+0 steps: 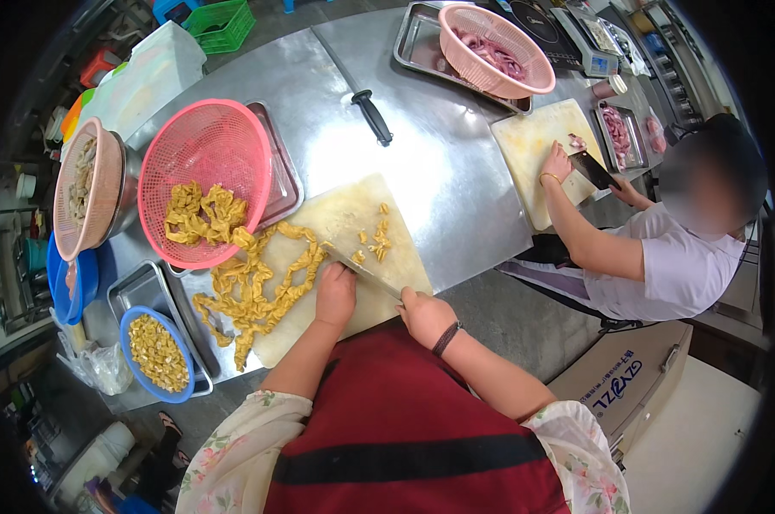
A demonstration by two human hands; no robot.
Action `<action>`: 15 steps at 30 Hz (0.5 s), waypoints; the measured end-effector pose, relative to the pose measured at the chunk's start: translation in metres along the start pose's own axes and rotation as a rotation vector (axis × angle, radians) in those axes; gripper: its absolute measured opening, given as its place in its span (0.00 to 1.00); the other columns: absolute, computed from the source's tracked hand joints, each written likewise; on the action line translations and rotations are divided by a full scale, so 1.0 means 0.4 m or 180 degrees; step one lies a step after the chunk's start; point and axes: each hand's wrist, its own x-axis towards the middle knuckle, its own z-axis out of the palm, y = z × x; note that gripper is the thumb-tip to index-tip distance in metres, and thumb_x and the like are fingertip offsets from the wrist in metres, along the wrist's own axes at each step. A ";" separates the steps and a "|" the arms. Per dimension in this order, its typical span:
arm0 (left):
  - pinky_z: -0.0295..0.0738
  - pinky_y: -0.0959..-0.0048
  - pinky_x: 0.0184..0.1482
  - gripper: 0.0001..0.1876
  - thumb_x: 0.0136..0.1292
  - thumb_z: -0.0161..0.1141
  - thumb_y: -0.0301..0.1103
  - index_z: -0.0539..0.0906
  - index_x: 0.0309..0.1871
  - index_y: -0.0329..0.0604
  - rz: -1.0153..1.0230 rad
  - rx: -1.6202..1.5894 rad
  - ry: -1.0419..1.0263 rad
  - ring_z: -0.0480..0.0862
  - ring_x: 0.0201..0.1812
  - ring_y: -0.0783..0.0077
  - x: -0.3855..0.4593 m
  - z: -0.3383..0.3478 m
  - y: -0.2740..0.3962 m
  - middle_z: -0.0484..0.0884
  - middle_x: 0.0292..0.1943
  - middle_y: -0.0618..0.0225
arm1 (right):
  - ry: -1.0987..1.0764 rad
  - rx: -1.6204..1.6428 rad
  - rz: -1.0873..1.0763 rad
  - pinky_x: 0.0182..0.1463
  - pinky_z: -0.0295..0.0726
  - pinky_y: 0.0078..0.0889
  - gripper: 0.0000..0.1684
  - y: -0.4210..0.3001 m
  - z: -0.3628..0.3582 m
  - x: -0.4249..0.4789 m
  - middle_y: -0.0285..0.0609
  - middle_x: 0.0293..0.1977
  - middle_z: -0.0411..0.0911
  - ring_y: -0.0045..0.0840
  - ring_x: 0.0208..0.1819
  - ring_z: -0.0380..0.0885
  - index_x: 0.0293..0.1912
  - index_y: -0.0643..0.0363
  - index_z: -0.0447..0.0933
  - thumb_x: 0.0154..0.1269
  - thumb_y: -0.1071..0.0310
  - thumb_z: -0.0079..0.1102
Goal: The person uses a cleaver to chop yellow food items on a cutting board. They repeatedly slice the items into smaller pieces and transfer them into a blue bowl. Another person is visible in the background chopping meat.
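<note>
My right hand (427, 315) grips the handle of a knife (368, 277), whose blade lies diagonally over the white cutting board (387, 199). My left hand (336, 292) rests on the board close beside the blade, fingers bent; whether it pinches anything is hidden. Long yellow-brown ruffled strips of food, perhaps intestine (285, 295), spread from the board's left side onto the table. More of them lie in a pink plastic colander (201, 135). Small cut pieces (381, 241) are scattered beyond the blade. A blue basket (125, 334) at lower left holds many cut pieces.
A honing steel (373, 119) lies on the steel table (426, 193). On the right, a co-worker (676, 263) cuts meat with a cleaver (590, 169) on another board (535, 141). Behind are a peach basket (452, 38) on a metal tray; at left, another basket (108, 186) and a blue tub (92, 289).
</note>
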 end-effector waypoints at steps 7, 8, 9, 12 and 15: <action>0.77 0.57 0.54 0.11 0.57 0.65 0.20 0.87 0.44 0.35 -0.0040 0.0086 -0.0151 0.81 0.48 0.48 0.000 0.004 -0.011 0.83 0.44 0.54 | -0.0176 -0.0101 0.0223 0.39 0.83 0.53 0.12 0.022 0.027 -0.010 0.57 0.33 0.82 0.52 0.35 0.84 0.44 0.61 0.69 0.74 0.61 0.54; 0.77 0.57 0.54 0.10 0.57 0.65 0.20 0.87 0.43 0.35 -0.0009 0.0073 -0.0181 0.81 0.49 0.48 0.001 0.006 -0.011 0.84 0.44 0.54 | -0.0152 -0.0078 0.0246 0.39 0.83 0.53 0.12 0.030 0.043 -0.002 0.57 0.33 0.82 0.52 0.35 0.84 0.44 0.61 0.69 0.74 0.61 0.53; 0.77 0.57 0.54 0.10 0.57 0.64 0.20 0.87 0.43 0.36 0.0027 0.0074 -0.0205 0.81 0.49 0.48 0.006 0.004 -0.015 0.84 0.45 0.54 | -0.0128 -0.0060 0.0225 0.39 0.83 0.53 0.12 0.023 0.046 0.014 0.57 0.33 0.82 0.51 0.35 0.84 0.44 0.61 0.69 0.74 0.61 0.53; 0.77 0.56 0.54 0.10 0.57 0.64 0.20 0.87 0.43 0.36 0.0119 -0.0073 -0.0205 0.81 0.49 0.48 0.016 0.006 -0.013 0.84 0.45 0.54 | -0.0044 0.0035 0.0178 0.41 0.82 0.54 0.14 0.019 0.050 0.066 0.59 0.33 0.82 0.52 0.37 0.83 0.44 0.62 0.69 0.73 0.60 0.56; 0.77 0.57 0.55 0.09 0.59 0.62 0.21 0.86 0.43 0.37 0.0064 -0.0090 -0.0095 0.80 0.50 0.49 0.010 -0.007 -0.004 0.84 0.47 0.55 | 0.0076 0.0368 0.0150 0.42 0.81 0.55 0.15 0.038 0.035 0.067 0.60 0.33 0.82 0.55 0.38 0.82 0.44 0.62 0.68 0.73 0.59 0.57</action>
